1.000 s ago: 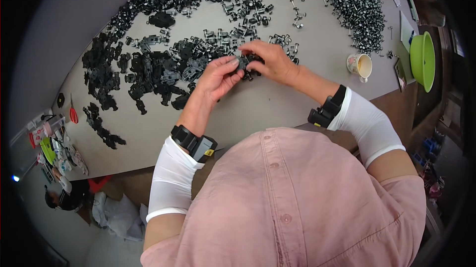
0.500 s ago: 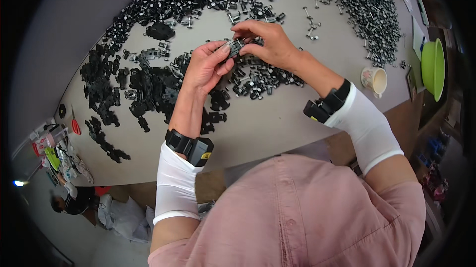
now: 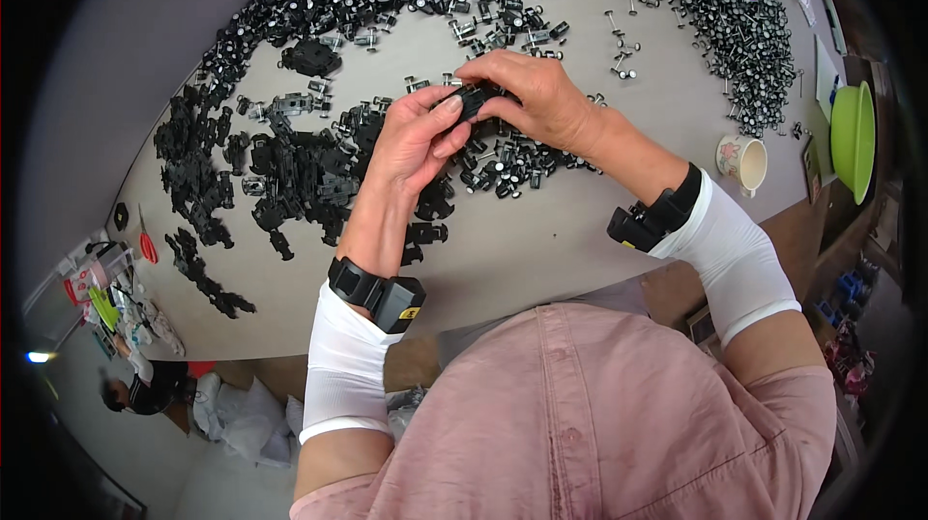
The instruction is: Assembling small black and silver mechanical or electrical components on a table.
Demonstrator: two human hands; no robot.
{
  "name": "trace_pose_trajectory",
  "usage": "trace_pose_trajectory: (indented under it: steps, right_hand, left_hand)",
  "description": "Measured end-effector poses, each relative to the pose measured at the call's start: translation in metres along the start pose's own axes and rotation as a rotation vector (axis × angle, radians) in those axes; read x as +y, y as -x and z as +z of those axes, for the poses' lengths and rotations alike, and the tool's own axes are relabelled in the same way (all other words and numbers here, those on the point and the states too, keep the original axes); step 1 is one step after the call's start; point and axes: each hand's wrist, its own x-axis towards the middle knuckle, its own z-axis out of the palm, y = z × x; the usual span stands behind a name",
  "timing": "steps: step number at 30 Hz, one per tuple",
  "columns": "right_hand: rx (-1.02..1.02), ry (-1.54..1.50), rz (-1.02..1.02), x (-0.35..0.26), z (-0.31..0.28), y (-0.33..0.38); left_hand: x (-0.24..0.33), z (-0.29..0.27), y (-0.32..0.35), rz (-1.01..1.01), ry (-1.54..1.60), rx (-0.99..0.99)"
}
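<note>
Small black plastic part, held above the table between the person's two hands. The left hand pinches its left end narrowly, thumb uppermost. The right hand arches thumb and forefinger about its right end; from where I stand, I cannot tell whether they grip it. Dumbbell-shaped wheel axles lie just below, toward the person; black plastic pieces lie at left.

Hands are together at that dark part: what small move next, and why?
Perhaps a light press with the right hand, since it is curled at one end of the dark part while the left hand pinches the other.
</note>
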Motion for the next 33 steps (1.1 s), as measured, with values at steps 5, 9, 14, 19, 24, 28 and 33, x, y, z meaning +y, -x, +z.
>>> trace_pose_trajectory:
  steps: [5,9,14,19,24,28,33]
  right_hand:
    - [0.007,-0.060,0.009,0.005,0.001,0.006]
    - [-0.183,-0.045,-0.010,-0.014,-0.013,0.018]
    - [-0.630,-0.160,-0.234,-0.040,0.031,0.075]
    - [-0.537,-0.006,-0.339,-0.042,0.028,0.069]
    - [-0.341,0.255,-0.163,-0.032,0.020,0.048]
    - [-0.355,0.359,-0.199,-0.031,0.052,0.048]
    - [-0.178,0.097,0.096,-0.027,0.028,0.034]
  left_hand:
    - [0.007,0.013,0.005,-0.059,-0.168,0.106]
    - [0.016,-0.002,0.032,0.219,-0.587,0.419]
    - [-0.004,-0.057,0.052,0.410,-0.927,0.530]
    - [-0.027,-0.037,0.076,0.604,-1.474,0.395]
    - [-0.040,-0.028,0.092,0.569,-1.825,0.255]
    - [-0.044,-0.026,0.080,0.660,-1.745,0.310]
    - [-0.021,-0.023,0.080,0.428,-1.124,0.440]
